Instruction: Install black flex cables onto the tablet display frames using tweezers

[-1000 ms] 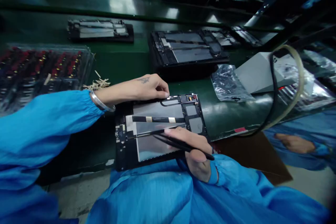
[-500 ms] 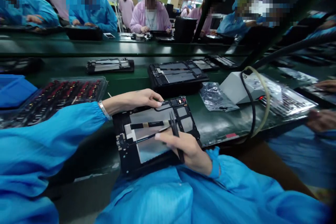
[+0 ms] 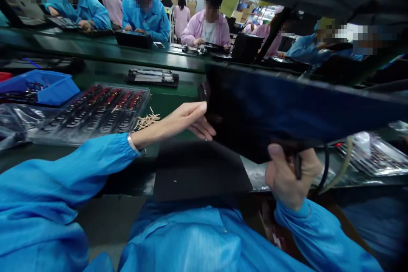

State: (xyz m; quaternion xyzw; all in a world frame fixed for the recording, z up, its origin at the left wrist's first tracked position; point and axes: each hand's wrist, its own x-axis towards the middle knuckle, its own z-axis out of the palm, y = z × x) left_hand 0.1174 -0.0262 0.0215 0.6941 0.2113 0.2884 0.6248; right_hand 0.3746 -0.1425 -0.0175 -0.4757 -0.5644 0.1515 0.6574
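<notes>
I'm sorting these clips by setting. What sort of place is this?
Most likely an electronics assembly line. A long green conveyor bench carries an open device chassis, a clear tray of small red and black parts sits beside it, and workers in blue and pink smocks sit along the far side.
</notes>
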